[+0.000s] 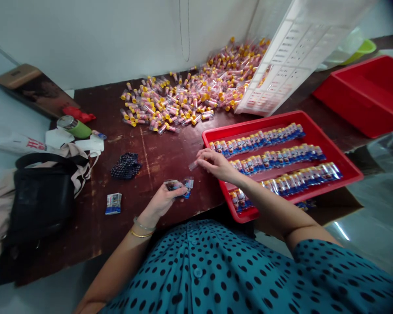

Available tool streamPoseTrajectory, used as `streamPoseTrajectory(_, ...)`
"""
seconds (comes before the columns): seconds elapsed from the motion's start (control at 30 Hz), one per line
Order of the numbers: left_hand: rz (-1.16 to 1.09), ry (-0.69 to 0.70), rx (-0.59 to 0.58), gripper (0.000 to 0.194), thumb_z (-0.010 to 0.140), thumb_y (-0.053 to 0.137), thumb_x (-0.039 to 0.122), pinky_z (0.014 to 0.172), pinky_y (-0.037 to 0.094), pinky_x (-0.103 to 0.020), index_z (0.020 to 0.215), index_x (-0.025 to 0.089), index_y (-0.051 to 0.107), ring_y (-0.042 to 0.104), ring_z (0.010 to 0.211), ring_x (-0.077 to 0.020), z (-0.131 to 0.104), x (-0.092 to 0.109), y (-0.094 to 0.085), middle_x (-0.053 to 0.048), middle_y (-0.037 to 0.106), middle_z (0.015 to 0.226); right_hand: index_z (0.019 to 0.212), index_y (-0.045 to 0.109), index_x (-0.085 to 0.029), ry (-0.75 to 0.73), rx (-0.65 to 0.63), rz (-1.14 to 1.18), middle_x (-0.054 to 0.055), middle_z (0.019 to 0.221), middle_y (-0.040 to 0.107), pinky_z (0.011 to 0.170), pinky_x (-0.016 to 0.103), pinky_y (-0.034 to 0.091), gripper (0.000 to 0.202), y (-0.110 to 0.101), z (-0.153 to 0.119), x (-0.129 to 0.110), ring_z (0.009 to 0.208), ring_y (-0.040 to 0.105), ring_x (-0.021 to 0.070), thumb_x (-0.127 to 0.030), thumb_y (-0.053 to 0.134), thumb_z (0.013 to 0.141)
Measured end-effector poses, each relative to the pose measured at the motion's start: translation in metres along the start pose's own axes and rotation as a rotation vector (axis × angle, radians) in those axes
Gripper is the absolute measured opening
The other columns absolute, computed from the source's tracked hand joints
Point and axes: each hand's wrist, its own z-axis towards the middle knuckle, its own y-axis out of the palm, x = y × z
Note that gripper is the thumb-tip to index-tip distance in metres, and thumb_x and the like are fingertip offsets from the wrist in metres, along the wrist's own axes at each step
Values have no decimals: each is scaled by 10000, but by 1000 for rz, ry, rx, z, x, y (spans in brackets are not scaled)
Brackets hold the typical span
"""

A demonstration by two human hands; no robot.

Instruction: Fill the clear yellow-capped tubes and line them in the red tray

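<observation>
My left hand [170, 194] is closed on a blue printed plastic sleeve [189, 187], thumb on top, just above the table's front edge. To its right, my right hand [216, 165] pinches a small clear piece of plastic [193, 165]; its exact kind is too blurred to tell. Beneath my right forearm lies a red tray [301, 114] with rows of small yellow-capped tubes in blue printed sleeves [249, 141]. Beyond both hands spreads a heap of clear tubes with yellow caps and pink contents [180, 102]. A flat stack of printed sleeves [113, 203] rests left of my left hand.
A dark patterned cloth bundle [126, 165] lies on the brown table [94, 174]. Further left are a black bag [41, 200] and a green-bodied jar [72, 126]. A white perforated crate [281, 61] stands tilted behind the tray, with a red bin [356, 98] at right.
</observation>
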Motion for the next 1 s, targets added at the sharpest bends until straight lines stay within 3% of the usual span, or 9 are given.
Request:
streamPoseTrajectory(0.13,-16,-6,-35,234,537,898,227,546,479,-231,641,154,701,569,590,-114,-3,1,-6,0,644,654,1113,570,-215,133,-22,304,20,943,620,628,243,517,213,-20,0,-5,659,577,93,-349,547,949)
streamPoseTrajectory(0.33,-1,-11,-91,280,516,909,237,531,474,-228,653,145,682,584,618,-122,-2,3,-1,-10,655,712,1035,538,-214,157,-75,533,29,1001,644,598,222,523,256,-18,-6,-34,682,596,92,-395,647,892)
streamPoseTrajectory(0.6,36,-24,-111,324,522,919,284,581,504,-258,680,148,672,611,584,-135,-5,4,1,-7,660,667,1008,563,-192,66,-162,314,33,975,633,856,278,499,198,-6,-6,-37,921,609,139,-352,627,911)
streamPoseTrajectory(0.83,-41,-28,-27,386,638,863,378,575,512,-261,903,143,710,652,653,-166,-3,-8,19,-38,706,759,948,577,-203,64,68,48,30,949,669,820,293,501,151,17,-31,-16,859,631,157,-350,600,923)
streamPoseTrajectory(1.0,-102,-29,5,386,618,877,360,576,509,-248,914,160,730,648,672,-153,-1,-16,29,-28,725,807,1038,609,-211,117,114,61,49,1072,693,877,324,511,247,33,-53,-8,964,660,195,-384,669,872)
